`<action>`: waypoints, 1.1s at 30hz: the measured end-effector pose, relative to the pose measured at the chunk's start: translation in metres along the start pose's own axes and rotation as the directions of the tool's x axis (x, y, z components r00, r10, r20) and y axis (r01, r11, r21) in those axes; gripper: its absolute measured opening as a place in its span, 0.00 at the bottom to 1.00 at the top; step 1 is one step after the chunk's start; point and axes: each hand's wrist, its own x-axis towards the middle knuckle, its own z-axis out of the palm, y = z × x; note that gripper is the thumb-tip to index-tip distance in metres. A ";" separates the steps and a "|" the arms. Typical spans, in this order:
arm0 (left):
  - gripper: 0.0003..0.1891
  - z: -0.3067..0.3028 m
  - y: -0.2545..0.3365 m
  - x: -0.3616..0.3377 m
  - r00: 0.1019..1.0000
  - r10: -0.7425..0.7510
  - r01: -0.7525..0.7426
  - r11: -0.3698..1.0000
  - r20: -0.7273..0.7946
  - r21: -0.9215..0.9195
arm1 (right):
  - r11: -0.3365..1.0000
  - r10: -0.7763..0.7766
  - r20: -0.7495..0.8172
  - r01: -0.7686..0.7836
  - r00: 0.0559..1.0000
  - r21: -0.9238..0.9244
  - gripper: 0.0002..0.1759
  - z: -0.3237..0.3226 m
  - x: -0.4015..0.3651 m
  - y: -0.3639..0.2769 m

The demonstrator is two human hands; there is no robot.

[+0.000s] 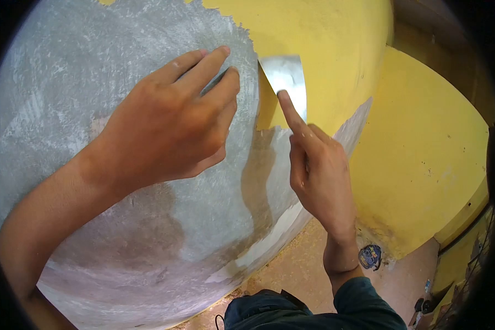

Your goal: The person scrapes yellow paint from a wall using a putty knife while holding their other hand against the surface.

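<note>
"Scraper (289, 77), where is it?"

"Over yellow paint (330, 38), beside the grey patch (121, 49). The right hand (324, 170) is closed around it, index finger (290, 108) on the blade (289, 67)."

"And the left hand (168, 124)?"

"Half-curled over the grey patch, apart from the right; whether its fingertips touch, I can't tell."

My left forearm (60, 209) slants up from the lower left of the frame, elbow bent, and my left hand (173, 124) sits left of centre, back toward me, fingers (209, 66) extended and slightly bent toward the upper middle. My right hand (324, 173) is right of centre, index finger (291, 113) stretched up and leftward, the others curled in. My right wrist (342, 247) lies below it.
</note>
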 end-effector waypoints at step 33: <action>0.27 0.000 -0.003 -0.005 0.999 0.010 -0.011 1.000 -0.039 -0.028 | 0.998 -0.064 0.004 0.064 0.998 -0.024 0.45 -0.014 0.018 0.007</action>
